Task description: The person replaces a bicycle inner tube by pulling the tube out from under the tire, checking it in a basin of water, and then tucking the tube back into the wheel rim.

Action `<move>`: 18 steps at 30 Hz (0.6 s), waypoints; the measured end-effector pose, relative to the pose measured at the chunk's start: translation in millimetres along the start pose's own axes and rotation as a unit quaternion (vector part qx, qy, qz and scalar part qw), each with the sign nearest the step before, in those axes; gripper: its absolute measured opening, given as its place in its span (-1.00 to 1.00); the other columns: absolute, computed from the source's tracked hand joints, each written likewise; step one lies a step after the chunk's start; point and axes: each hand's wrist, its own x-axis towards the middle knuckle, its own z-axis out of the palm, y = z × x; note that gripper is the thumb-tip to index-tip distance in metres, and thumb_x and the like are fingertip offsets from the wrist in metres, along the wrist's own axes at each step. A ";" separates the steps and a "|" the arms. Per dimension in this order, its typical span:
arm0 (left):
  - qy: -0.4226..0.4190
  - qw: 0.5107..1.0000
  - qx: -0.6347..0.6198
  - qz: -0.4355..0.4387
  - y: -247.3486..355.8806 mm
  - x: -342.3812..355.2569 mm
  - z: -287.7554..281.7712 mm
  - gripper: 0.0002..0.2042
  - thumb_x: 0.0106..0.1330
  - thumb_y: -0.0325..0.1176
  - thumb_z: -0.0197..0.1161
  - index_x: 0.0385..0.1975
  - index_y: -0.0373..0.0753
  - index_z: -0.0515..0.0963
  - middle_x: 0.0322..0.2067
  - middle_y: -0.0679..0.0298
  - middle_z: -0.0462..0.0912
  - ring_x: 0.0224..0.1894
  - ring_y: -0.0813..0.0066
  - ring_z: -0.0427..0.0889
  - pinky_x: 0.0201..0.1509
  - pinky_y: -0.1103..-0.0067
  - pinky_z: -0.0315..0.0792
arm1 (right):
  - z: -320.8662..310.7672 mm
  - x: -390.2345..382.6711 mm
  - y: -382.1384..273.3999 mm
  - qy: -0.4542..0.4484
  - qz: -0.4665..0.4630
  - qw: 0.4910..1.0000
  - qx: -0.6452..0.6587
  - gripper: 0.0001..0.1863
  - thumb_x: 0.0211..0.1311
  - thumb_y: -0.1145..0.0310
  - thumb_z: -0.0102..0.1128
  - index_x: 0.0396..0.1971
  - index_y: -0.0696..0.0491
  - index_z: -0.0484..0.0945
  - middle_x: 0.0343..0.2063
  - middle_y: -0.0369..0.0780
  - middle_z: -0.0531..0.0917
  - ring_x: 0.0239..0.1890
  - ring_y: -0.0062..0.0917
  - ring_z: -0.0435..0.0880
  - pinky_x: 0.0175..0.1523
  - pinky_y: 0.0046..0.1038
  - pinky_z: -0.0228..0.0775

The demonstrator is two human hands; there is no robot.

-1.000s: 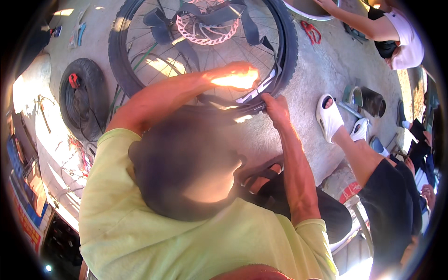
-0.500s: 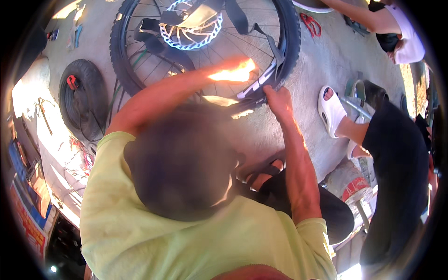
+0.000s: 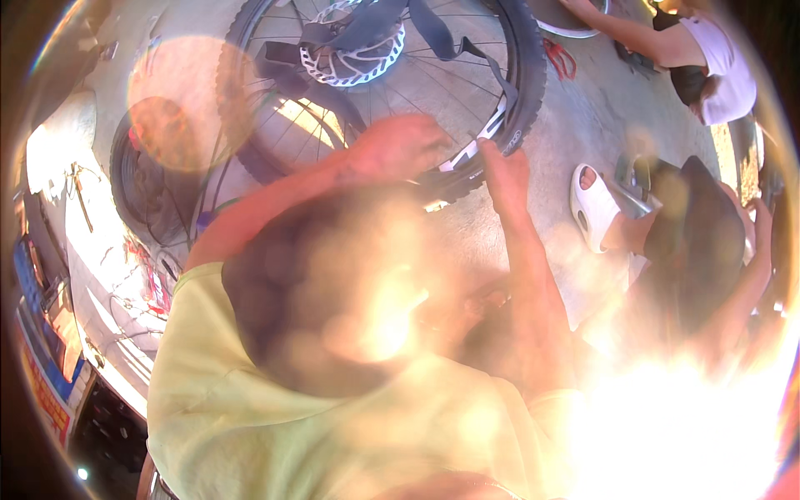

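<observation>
On the ground (image 3: 583,117), looks partway done with the bike wheel (image 3: 367,70), with tyre (image 3: 528,83) around it and black tube (image 3: 431,29) seemingly tucked partly in, partly left loose, behind a dark head (image 3: 292,292) blocking the near edge, under half-curled left hand (image 3: 393,147) of unclear grip and right hand (image 3: 507,173) apparently pinching tyre, near a red tool (image 3: 562,60).

Room to pass — floor (image 3: 554,142) between wheel (image 3: 529,83) and white slipper (image 3: 593,207), narrowed higher up by red tool (image 3: 560,60). Left forearm (image 3: 283,200) bars near side of wheel. Slim gap between left hand (image 3: 400,143) and right hand (image 3: 507,171), both near wheel's lower edge. Over wheel's middle — disc (image 3: 354,65) and dark band (image 3: 431,33) in way. Left of wheel, loose tyre (image 3: 125,187) takes up floor. Lower right hidden by glare (image 3: 675,433).
</observation>
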 end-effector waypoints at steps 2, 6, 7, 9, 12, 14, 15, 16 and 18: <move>-0.007 1.000 -0.018 0.010 1.4 -30.1 7.2 -0.71 0.31 -0.31 0.31 0.01 -0.18 0.65 -0.26 0.13 0.62 -0.13 0.07 0.64 -0.05 0.27 0.54 | -1.0 4.1 -1.0 0.000 0.000 1.000 -0.016 -0.56 0.19 0.06 0.34 -0.22 0.20 0.68 -0.40 -0.12 0.75 -0.29 -0.42 0.72 -0.13 -0.36 0.51; 0.024 0.998 -0.062 -0.008 -8.5 -69.0 20.7 -0.73 0.29 -0.35 0.33 -0.02 -0.15 0.64 -0.30 0.16 0.60 -0.16 0.07 0.63 -0.11 0.29 0.54 | -19.4 5.4 -15.8 -0.065 -0.031 0.989 -0.131 -0.37 0.23 -0.18 0.27 -0.18 0.19 0.70 -0.32 -0.04 0.77 -0.19 -0.26 0.77 -0.04 -0.29 0.51; 0.040 0.998 -0.044 -0.009 -7.0 -73.7 23.8 -0.74 0.29 -0.36 0.32 -0.04 -0.15 0.64 -0.31 0.15 0.59 -0.17 0.07 0.63 -0.11 0.28 0.54 | -26.8 8.0 -18.0 -0.091 -0.012 0.983 -0.162 -0.35 0.23 -0.21 0.26 -0.20 0.21 0.69 -0.33 -0.04 0.76 -0.21 -0.28 0.75 -0.05 -0.30 0.51; 0.073 0.997 -0.004 -0.015 -2.9 -83.5 27.7 -0.76 0.28 -0.38 0.32 -0.06 -0.15 0.64 -0.33 0.15 0.57 -0.19 0.07 0.62 -0.13 0.27 0.53 | -39.9 14.9 -23.5 -0.145 0.024 0.964 -0.219 -0.29 0.24 -0.27 0.24 -0.26 0.24 0.68 -0.34 -0.05 0.74 -0.24 -0.33 0.73 -0.07 -0.31 0.50; 0.106 0.994 0.007 -0.009 6.8 -89.9 28.1 -0.76 0.18 -0.47 0.35 -0.13 -0.19 0.64 -0.35 0.16 0.56 -0.19 0.08 0.63 -0.14 0.27 0.54 | -59.3 9.9 -51.2 -0.191 -0.059 0.856 -0.476 -0.22 0.26 -0.35 0.16 -0.34 0.24 0.68 -0.32 0.08 0.74 -0.22 -0.15 0.75 -0.07 -0.23 0.52; 0.098 0.995 0.009 -0.015 6.5 -92.5 29.3 -0.76 0.19 -0.46 0.35 -0.12 -0.20 0.64 -0.35 0.15 0.55 -0.19 0.08 0.63 -0.13 0.26 0.54 | -60.5 -12.4 -74.7 -0.178 -0.183 0.816 -0.519 -0.41 0.08 -0.14 0.42 -0.22 0.16 0.66 -0.30 0.00 0.71 -0.17 -0.11 0.71 0.01 -0.17 0.50; 0.095 0.995 0.012 -0.017 6.3 -93.2 27.1 -0.76 0.19 -0.45 0.35 -0.12 -0.20 0.64 -0.35 0.15 0.55 -0.19 0.08 0.63 -0.13 0.25 0.54 | -60.7 -18.9 -71.6 -0.157 -0.300 0.799 -0.497 -0.43 0.01 -0.06 0.49 -0.18 0.13 0.65 -0.28 -0.04 0.69 -0.14 -0.14 0.69 0.07 -0.19 0.48; 0.092 0.996 0.015 -0.013 4.7 -93.8 26.5 -0.76 0.23 -0.42 0.34 -0.09 -0.18 0.64 -0.34 0.15 0.55 -0.19 0.08 0.62 -0.13 0.26 0.53 | -58.8 -22.4 -68.2 -0.135 -0.412 0.770 -0.468 -0.44 -0.06 0.02 0.56 -0.14 0.10 0.63 -0.25 -0.09 0.67 -0.10 -0.17 0.67 0.12 -0.20 0.46; 0.085 0.996 0.023 -0.008 0.3 -95.6 27.2 -0.75 0.30 -0.37 0.32 -0.04 -0.14 0.62 -0.32 0.16 0.53 -0.19 0.09 0.60 -0.14 0.28 0.52 | -44.9 -24.4 -54.9 -0.173 -0.532 0.700 -0.444 -0.40 -0.19 0.16 0.60 -0.09 0.05 0.59 -0.19 -0.14 0.61 0.00 -0.22 0.60 0.20 -0.22 0.38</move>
